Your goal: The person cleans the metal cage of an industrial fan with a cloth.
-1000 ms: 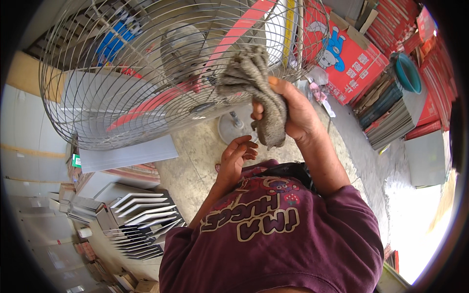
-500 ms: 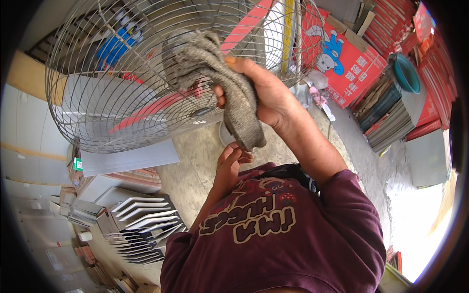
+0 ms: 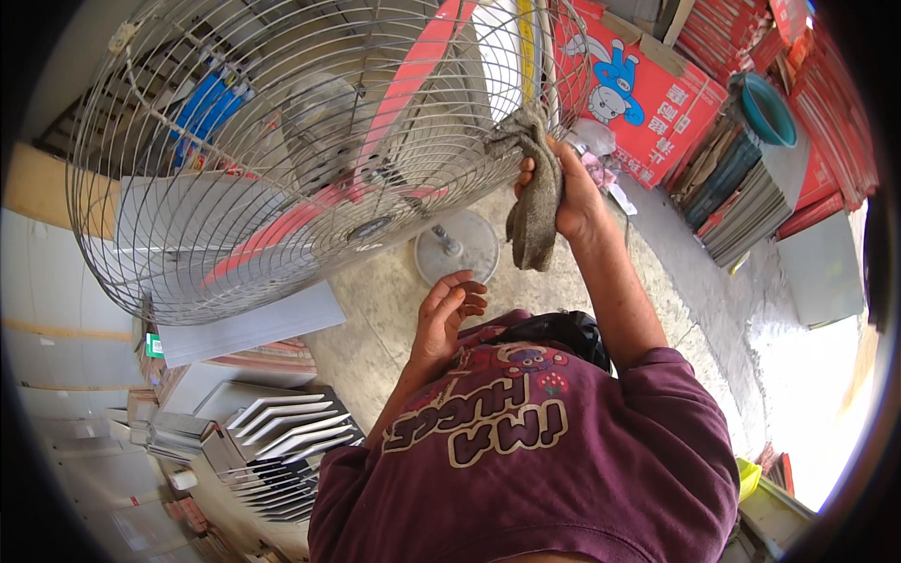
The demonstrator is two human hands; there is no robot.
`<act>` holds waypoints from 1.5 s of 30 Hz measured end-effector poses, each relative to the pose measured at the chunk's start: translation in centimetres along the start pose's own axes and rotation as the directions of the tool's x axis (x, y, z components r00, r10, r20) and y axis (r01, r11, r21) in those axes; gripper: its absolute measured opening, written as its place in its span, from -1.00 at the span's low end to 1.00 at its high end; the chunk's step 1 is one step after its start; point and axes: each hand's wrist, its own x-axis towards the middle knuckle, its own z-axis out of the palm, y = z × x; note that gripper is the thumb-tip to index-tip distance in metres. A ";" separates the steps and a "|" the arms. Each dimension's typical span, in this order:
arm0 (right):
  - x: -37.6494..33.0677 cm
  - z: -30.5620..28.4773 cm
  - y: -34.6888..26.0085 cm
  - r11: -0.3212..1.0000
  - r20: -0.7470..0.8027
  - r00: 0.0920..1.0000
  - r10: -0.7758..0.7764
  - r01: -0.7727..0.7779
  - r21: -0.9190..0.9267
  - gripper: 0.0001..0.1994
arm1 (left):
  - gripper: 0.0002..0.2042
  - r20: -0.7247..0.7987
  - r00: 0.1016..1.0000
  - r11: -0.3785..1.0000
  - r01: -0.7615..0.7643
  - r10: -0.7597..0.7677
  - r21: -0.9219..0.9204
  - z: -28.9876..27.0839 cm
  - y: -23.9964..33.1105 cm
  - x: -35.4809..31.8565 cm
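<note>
Against the wire fan guard [image 3: 310,159], a crumpled grey rag [image 3: 535,202] hangs limp.

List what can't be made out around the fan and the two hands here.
- Head view: the fan's pole is hidden behind the wire guard; only the round base shows.
- Right hand: palm covered by the grey rag.
- Left hand: curled and holding nothing visible, palm unseen.
- Guard's top is cut off by the picture's upper edge.

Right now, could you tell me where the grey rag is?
In the head view the grey rag hangs from the right hand, pressed against the right rim of the wire fan guard, above the round fan base.
</note>
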 end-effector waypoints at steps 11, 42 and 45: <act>-4.2 6.9 1.5 0.933 0.182 0.983 -0.020 0.083 -0.350 -0.66 | -0.65 -0.008 1.000 1.000 -0.018 0.018 0.001 0.0 0.1 0.3; -1.3 3.6 -1.2 0.998 0.078 0.996 -0.048 0.050 -0.028 -0.71 | -0.67 0.013 1.000 1.000 0.019 -0.018 -0.019 -0.1 -0.2 0.3; -1.2 1.0 -0.9 0.995 -0.068 0.993 -0.100 0.099 -0.016 -0.72 | -0.68 0.037 0.999 1.000 0.024 -0.024 -0.016 0.0 -0.5 0.2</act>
